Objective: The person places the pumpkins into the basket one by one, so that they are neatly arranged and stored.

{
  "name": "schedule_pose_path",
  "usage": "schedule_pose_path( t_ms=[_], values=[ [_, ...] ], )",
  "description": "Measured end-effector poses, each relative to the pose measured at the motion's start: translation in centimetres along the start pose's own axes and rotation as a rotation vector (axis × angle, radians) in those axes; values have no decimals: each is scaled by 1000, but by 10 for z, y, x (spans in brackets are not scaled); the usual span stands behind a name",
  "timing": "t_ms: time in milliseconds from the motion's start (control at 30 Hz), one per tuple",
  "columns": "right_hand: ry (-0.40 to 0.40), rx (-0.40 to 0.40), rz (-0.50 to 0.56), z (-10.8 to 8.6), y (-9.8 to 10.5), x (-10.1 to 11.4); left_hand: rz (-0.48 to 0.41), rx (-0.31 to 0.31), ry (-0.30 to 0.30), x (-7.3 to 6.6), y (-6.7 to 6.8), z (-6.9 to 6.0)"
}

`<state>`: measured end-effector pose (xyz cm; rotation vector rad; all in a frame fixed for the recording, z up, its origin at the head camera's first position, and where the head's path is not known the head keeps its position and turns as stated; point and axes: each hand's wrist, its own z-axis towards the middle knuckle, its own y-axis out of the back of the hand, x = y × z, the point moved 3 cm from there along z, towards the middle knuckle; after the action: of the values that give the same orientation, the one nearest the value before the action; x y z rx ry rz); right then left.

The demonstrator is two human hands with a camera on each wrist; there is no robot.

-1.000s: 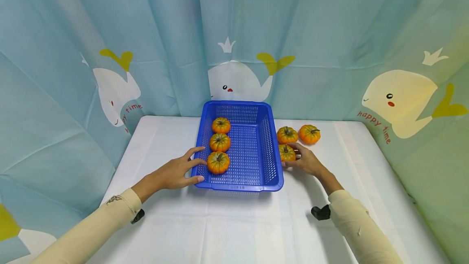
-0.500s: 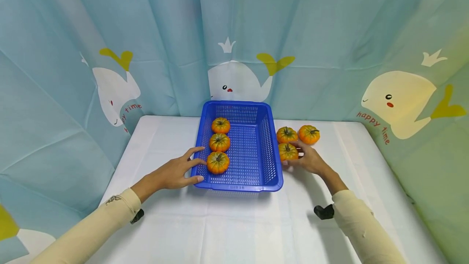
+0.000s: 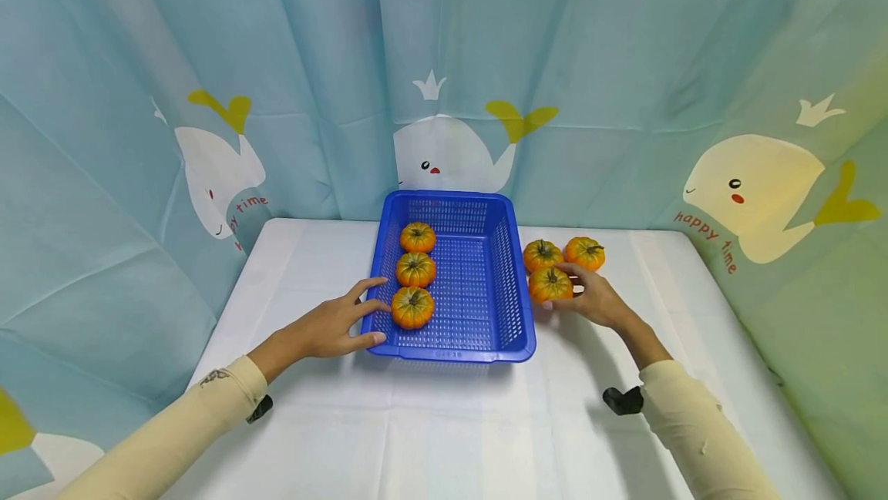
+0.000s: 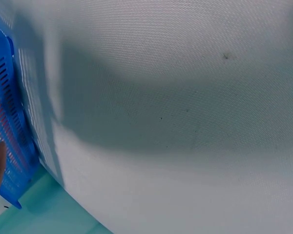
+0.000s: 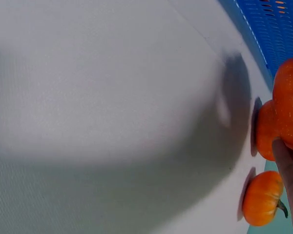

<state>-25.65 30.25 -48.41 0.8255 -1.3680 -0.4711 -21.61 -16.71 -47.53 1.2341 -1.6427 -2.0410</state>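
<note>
My right hand [image 3: 598,300] grips a small orange pumpkin [image 3: 550,285] with a green-tinged top, just right of the blue plastic basket [image 3: 519,355]. In the right wrist view, the held pumpkin [image 5: 289,107] appears raised off the table, overlapping another pumpkin [image 5: 266,131] behind it. My left hand [image 3: 338,327] rests at the basket's left rim with its fingers spread and fairly straight. Inside the basket, three pumpkins form a column along the left side: a far one [image 3: 418,238], a middle one [image 3: 415,270] and a near one [image 3: 412,308].
Two more pumpkins sit on the white table [image 3: 444,431] right of the basket, one close to its wall [image 3: 543,255] and one farther right [image 3: 585,253]. A pale blue curtain [image 3: 610,61] with whale prints hangs behind the table and at both sides.
My right hand has lifted the pumpkin and drawn it slightly right, away from the basket wall. The left hand and the basket have stayed in place.
</note>
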Motion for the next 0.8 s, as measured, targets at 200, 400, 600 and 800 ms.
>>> schedule_pose_path(
  t_ms=[200,400,600,800],
  values=[
    [-4,-2,-11,-2,6,1,3,2,-3,0,0,1],
    [-30,9,-12,-3,13,6,-5,9,1,0,0,1],
    [-20,17,-21,-2,20,15,-3,5,0,0,0,1],
    [1,31,4,0,26,24,-6,-2,1,1,0,1]
  ],
)
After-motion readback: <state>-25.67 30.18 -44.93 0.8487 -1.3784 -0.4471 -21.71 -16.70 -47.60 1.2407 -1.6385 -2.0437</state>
